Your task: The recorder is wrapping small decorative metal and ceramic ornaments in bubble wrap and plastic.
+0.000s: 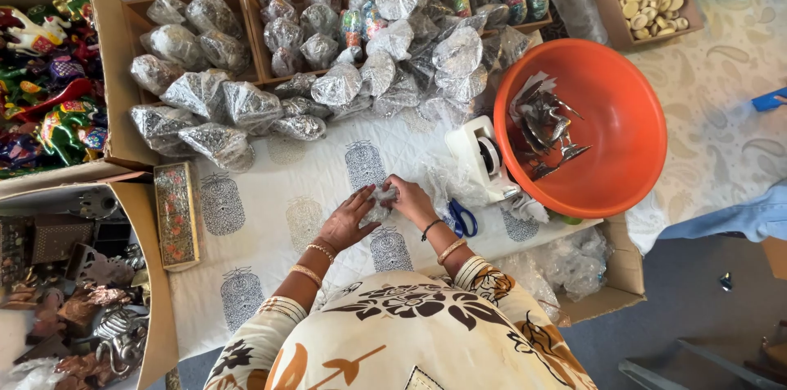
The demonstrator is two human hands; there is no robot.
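One big round orange plastic basin sits on the printed white cloth; inside it, silvery metal figurines, too tangled to count; just left of the basin, one white tape dispenser; below that, one pair of blue-handled scissors; far left of the basin, one long painted box; up and left of the basin, dozens of clear-wrapped silvery bundles, past counting; two hands at work, the left hand and the right hand, on one small clear-wrapped piece.
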